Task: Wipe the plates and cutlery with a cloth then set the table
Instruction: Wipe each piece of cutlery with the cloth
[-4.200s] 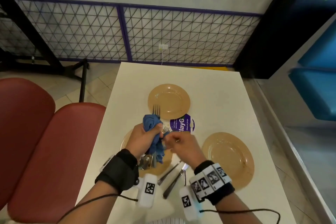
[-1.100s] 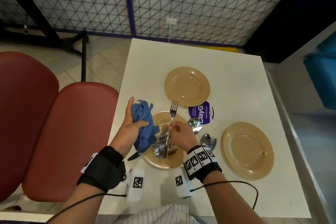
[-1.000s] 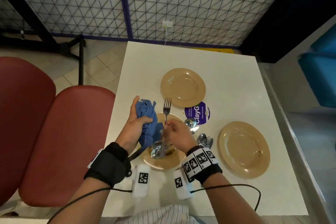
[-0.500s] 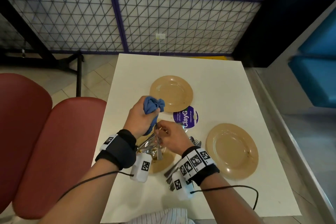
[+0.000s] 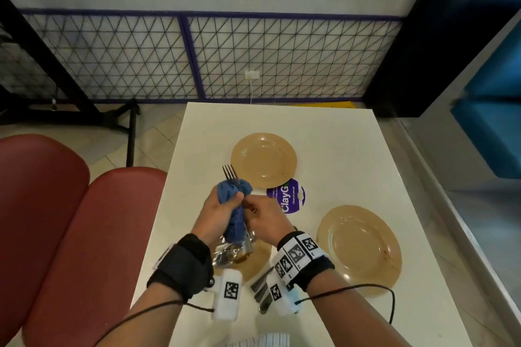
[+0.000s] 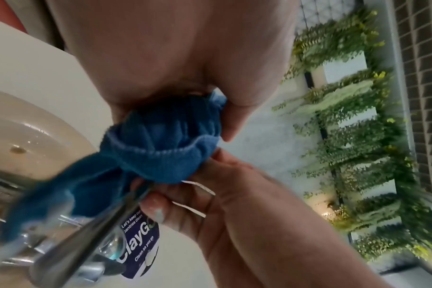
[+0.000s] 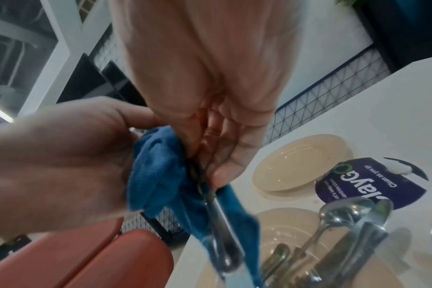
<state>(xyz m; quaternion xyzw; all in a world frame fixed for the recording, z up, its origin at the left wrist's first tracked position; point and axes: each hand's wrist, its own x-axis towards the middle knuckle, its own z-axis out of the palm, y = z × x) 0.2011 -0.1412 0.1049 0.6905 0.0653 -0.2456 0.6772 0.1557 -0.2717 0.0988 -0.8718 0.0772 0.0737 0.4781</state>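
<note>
- Head view, looking down on a white tabletop (image 5: 324, 132) with two hands raised together above its near left part.
- Left hand (image 5: 217, 211) grips a bunched blue cloth (image 5: 235, 205); its fingers and thumb curl round the wad.
- A fork (image 5: 230, 175) passes through the cloth, its tines poking out at the top, pointing away from the person.
- Right hand (image 5: 263, 217) pinches the fork's handle just beside the cloth, fingers (image 6: 158, 204) drawn tight together; the handle runs down and out below the cloth.
- Under the hands sits a tan plate (image 5: 259, 259) heaped with loose cutlery (image 7: 338, 218), spoons among it.
- More cutlery handles (image 5: 260, 287) lie on the tabletop beside that plate, partly hidden by the right wrist.
- Second tan plate (image 5: 263, 160) lies farther away, near the middle of the tabletop.
- Third tan plate (image 5: 359, 251) lies to the right, well apart from the hands.
- Round purple sticker (image 5: 290, 200) with white lettering lies between the plates.
- Red padded seats (image 5: 70, 234) stand left of the tabletop.
</note>
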